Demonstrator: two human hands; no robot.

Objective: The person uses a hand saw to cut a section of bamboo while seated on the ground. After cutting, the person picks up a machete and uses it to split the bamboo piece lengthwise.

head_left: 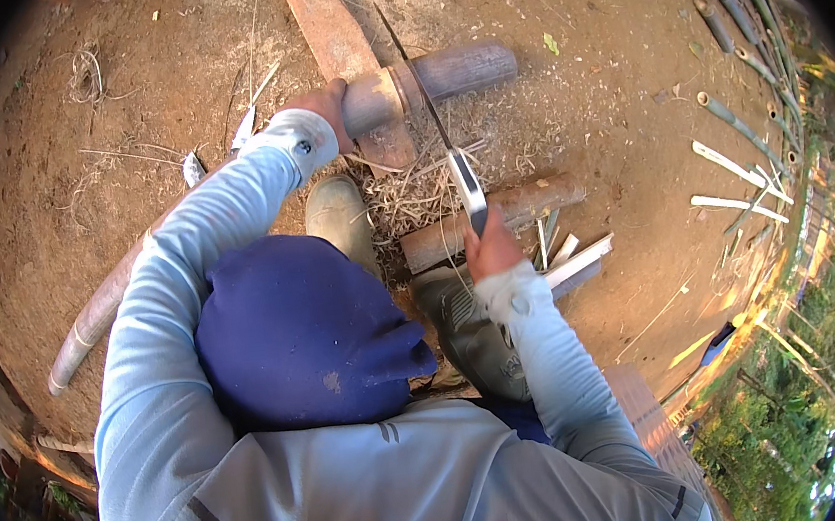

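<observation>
Boots (343, 217) on shaving-strewn dirt ground (592, 93)

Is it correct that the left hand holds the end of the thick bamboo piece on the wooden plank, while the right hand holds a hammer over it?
Not quite. The head view shows the right hand holding a long knife, not a hammer, with its blade lying across the thick bamboo piece. The rest is right: the left hand holds the end of that piece on the wooden plank.
</observation>
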